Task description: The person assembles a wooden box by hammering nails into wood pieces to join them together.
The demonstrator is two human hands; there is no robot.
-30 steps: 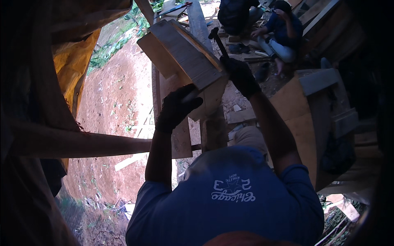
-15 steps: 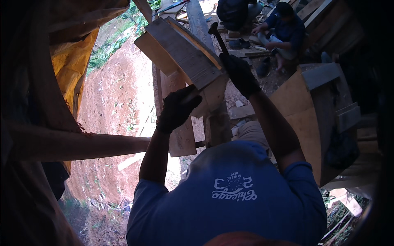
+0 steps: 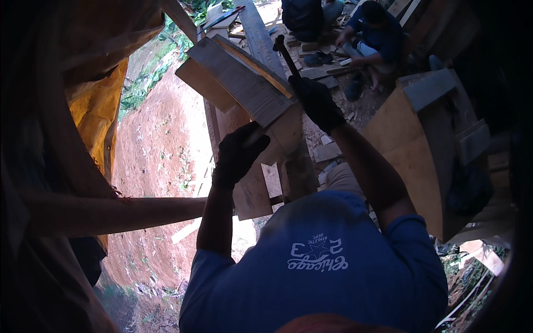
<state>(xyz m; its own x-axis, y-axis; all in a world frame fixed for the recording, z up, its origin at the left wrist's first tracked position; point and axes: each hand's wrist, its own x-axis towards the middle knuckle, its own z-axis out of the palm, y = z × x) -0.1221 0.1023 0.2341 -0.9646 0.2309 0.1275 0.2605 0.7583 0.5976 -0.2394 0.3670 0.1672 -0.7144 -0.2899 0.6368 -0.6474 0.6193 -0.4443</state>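
Note:
My right hand (image 3: 317,104), in a dark glove, is closed round the handle of a hammer (image 3: 286,55). The hammer stands raised, its head up and to the left, beyond the near right end of a wooden box-like piece (image 3: 239,83). This piece is built from boards and lies slanted on planks in front of me. My left hand (image 3: 237,155), also gloved, grips a pale bit of wood (image 3: 254,136) at the piece's near lower corner, thumb and fingers on either side. Whether that bit belongs to the box-like piece I cannot tell. No nail shows.
A large pale wooden panelled piece (image 3: 408,147) stands on my right. A thick pole (image 3: 122,215) crosses at left beside a yellow-orange sheet (image 3: 95,114). At the back right, a person (image 3: 375,36) sits among scrap boards. Reddish earth (image 3: 155,141) slopes at left.
The whole view has shifted slightly. Both hands keep nearly the same places against the wooden piece, and the hammer is still raised.

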